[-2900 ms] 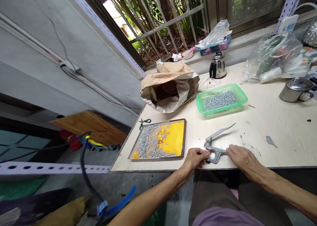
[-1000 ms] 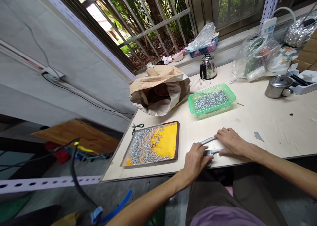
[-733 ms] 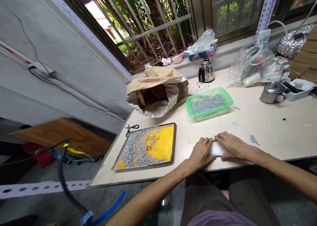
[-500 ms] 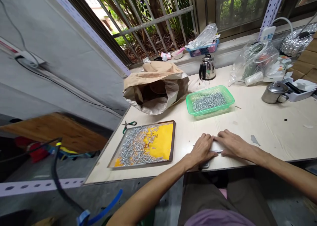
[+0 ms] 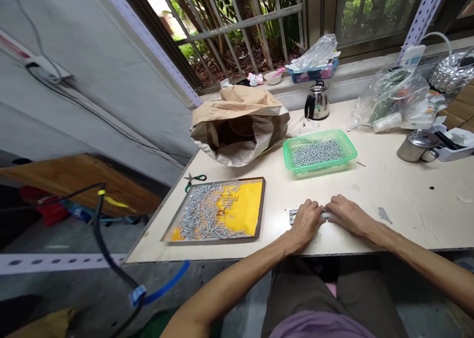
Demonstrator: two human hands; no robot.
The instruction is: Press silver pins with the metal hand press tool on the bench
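Observation:
Near the table's front edge my left hand (image 5: 306,223) is closed over a flat silver metal piece (image 5: 292,217), whose end with holes sticks out on the left. Close by on the right, my right hand (image 5: 348,214) has its fingers bent onto the other end of the same piece. A short pale, shiny stretch shows between the two hands; the rest is hidden under the fingers. Left of them lies a shallow tray (image 5: 262,199) with a yellow bottom, strewn with small metal pins (image 5: 203,212). Beyond the hands stands a green plastic basket (image 5: 318,169) of similar pins.
Green-handled scissors (image 5: 194,180) lie behind the tray. A crumpled brown paper bag (image 5: 240,105) gapes open at the back left. Farther back are a steel kettle (image 5: 318,101), a clear plastic bag (image 5: 392,98) and a lidded steel cup (image 5: 417,146).
The perforated end of the metal piece now shows left of my left hand. A dark item under that hand at the table edge is no longer seen. The camera view has shifted slightly.

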